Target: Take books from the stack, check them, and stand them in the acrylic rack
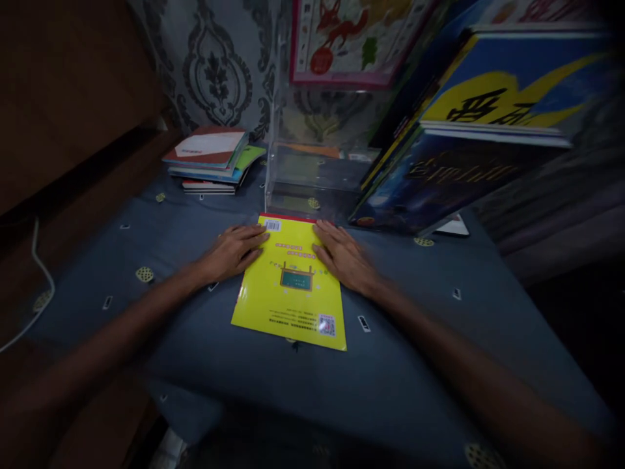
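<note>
A thin yellow book [293, 286] lies flat on the blue patterned cloth [415, 339], back cover up, with a barcode near its top edge and a QR code at its lower right. My left hand [232, 251] rests palm down on the book's upper left edge, fingers spread. On the upper right edge lies my right hand [344, 257], also flat with fingers apart. Neither hand grips the book.
A clear acrylic stand [312, 176] sits just beyond the book. Large blue and yellow books [488, 124] lean to the right of it. At the back left is a small stack of books [212, 159]. A white cable [39, 273] runs along the left.
</note>
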`<move>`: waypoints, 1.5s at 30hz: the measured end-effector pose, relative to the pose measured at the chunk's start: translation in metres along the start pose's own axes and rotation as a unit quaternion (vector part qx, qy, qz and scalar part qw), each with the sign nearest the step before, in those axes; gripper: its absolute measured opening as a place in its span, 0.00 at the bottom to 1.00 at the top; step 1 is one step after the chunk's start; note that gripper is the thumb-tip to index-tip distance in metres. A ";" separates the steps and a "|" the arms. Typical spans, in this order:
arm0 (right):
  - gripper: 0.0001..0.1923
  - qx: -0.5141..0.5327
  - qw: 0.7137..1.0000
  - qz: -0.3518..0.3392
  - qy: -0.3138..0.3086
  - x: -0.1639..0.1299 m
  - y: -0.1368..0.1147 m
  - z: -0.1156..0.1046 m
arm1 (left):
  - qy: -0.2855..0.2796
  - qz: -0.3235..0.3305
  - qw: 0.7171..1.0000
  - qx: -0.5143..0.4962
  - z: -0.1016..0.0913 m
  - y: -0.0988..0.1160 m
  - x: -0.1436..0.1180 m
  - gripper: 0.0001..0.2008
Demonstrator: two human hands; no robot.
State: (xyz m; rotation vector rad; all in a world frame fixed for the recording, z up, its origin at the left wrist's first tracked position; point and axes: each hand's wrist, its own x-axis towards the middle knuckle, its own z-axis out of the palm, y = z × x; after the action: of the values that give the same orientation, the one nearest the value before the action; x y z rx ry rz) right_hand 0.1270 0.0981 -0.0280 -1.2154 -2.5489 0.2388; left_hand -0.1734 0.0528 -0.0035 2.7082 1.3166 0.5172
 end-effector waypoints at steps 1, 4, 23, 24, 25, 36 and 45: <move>0.29 0.001 1.000 -0.003 0.001 0.000 0.001 0.001 | -0.006 0.011 1.000 -0.007 -0.004 0.005 -0.008 0.21; 0.29 0.000 1.000 -0.006 -0.001 0.000 0.006 0.002 | -0.016 0.029 0.998 -0.047 -0.015 0.019 -0.031 0.19; 0.28 0.070 0.962 -0.239 -0.116 -0.050 -0.162 0.001 | 0.003 -0.011 0.989 -0.148 -0.009 0.017 -0.052 0.19; 0.29 0.076 0.961 -0.236 -0.120 -0.052 -0.163 0.002 | 0.002 -0.010 0.989 -0.147 -0.009 0.016 -0.052 0.20; 0.29 0.083 0.962 -0.231 -0.122 -0.055 -0.163 0.002 | 0.001 -0.009 0.989 -0.145 -0.009 0.015 -0.052 0.20; 0.37 0.060 0.990 -0.109 -0.065 -0.141 -0.108 -0.016 | 0.010 -0.002 0.993 -0.119 -0.009 0.015 -0.051 0.20; 0.39 0.046 0.995 -0.082 -0.020 -0.160 -0.100 -0.021 | 0.034 -0.073 0.994 -0.078 -0.005 0.033 -0.056 0.21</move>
State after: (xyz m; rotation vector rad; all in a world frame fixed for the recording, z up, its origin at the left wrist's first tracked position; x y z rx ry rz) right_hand 0.1564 -0.0890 -0.0123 -0.9717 -2.6233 0.3413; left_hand -0.1823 -0.0121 -0.0065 2.4692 1.4127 0.6716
